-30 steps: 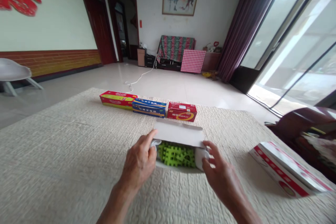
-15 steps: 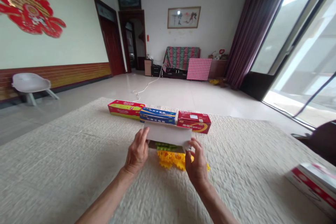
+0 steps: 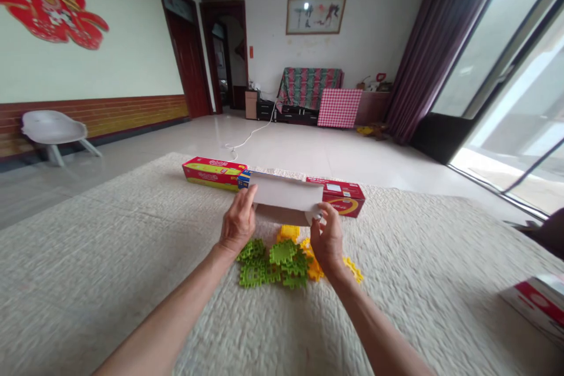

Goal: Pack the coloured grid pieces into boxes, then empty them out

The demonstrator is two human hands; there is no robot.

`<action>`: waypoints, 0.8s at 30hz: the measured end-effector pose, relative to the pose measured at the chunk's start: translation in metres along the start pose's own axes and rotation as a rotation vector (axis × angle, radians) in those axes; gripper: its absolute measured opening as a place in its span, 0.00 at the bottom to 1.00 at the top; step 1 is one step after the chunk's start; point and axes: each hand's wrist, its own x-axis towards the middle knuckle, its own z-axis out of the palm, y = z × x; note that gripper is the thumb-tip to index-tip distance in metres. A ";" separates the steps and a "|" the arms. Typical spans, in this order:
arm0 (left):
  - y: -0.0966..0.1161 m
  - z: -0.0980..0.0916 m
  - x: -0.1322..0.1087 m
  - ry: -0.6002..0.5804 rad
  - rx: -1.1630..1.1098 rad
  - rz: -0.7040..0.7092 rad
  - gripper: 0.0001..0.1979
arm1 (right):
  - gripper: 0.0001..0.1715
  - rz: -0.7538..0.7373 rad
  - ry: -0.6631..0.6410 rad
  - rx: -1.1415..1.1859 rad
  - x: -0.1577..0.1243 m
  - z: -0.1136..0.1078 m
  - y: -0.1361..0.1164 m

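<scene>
Both of my hands grip a cardboard box (image 3: 286, 192) whose pale inner flap faces me. My left hand (image 3: 239, 217) holds its left end, and my right hand (image 3: 326, 232) holds the right end with fingers bent round the edge. Below the box, a pile of green interlocking plastic pieces (image 3: 282, 254) lies on the quilted mat. Yellow interlocking pieces (image 3: 289, 232) lie behind and to the right of them, partly hidden by my right hand. Behind the held box a blue box (image 3: 244, 180) shows only at its left end.
A red and yellow-green box (image 3: 214, 173) and a dark red box (image 3: 346, 195) stand along the far part of the quilted mat (image 3: 145, 235). Another red and white box (image 3: 535, 305) sits at the right. A white chair (image 3: 55, 129) stands at the left wall.
Green pieces, seen inside the box before, now lie on the mat in front of the yellow ones. The box has risen in view and hides most of the blue box.
</scene>
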 end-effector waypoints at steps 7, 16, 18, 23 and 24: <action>0.052 -0.036 0.033 -0.031 -0.133 -0.015 0.28 | 0.24 0.092 0.031 -0.127 0.024 -0.061 -0.047; 0.153 -0.070 -0.032 -0.323 -0.443 -0.466 0.26 | 0.25 0.472 -0.095 -0.336 -0.056 -0.184 -0.085; 0.169 -0.072 -0.047 -0.351 -0.502 -0.539 0.26 | 0.25 0.520 -0.050 -0.354 -0.074 -0.199 -0.077; 0.189 -0.076 -0.075 -0.317 -0.555 -0.713 0.23 | 0.28 0.579 -0.023 -0.300 -0.106 -0.209 -0.066; 0.190 -0.076 -0.078 -0.318 -0.547 -0.744 0.22 | 0.30 0.610 -0.015 -0.269 -0.108 -0.207 -0.066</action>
